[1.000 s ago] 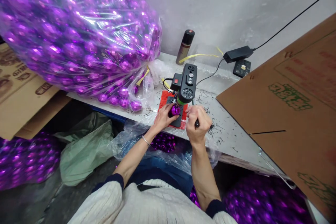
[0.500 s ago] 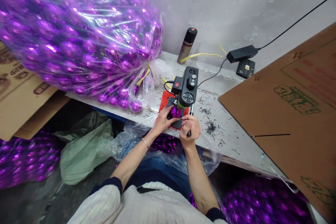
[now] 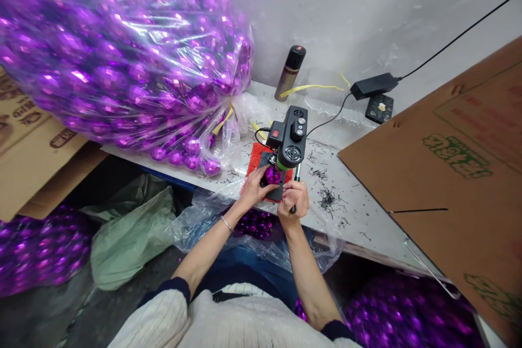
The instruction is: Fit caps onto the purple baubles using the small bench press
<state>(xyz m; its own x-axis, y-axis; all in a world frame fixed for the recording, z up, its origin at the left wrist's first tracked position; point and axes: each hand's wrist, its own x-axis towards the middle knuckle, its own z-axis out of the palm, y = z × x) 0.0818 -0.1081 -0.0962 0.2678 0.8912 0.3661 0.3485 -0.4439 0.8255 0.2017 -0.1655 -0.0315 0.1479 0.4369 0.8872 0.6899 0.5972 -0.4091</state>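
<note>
My left hand is closed around the near left side of a shiny purple faceted ball, thumb in front and fingers behind. The ball sits under the head of a small black bench drill press with a red switch. My right hand is wrapped round the machine's lever handle, whose dark end shows below the fist. Beneath the machine's dark base lies a red cloth. The contact point between the machine and the ball is too small to make out.
A big clear bag of purple balls fills the table's left. Behind the machine stand a spray can and a black power adapter. Black shavings litter the table. A cardboard box borders the right, and an open plastic bag with balls hangs below.
Both hands keep their holds on the ball and the lever. My right hand sits very slightly further left; otherwise only the camera view has shifted a little.
</note>
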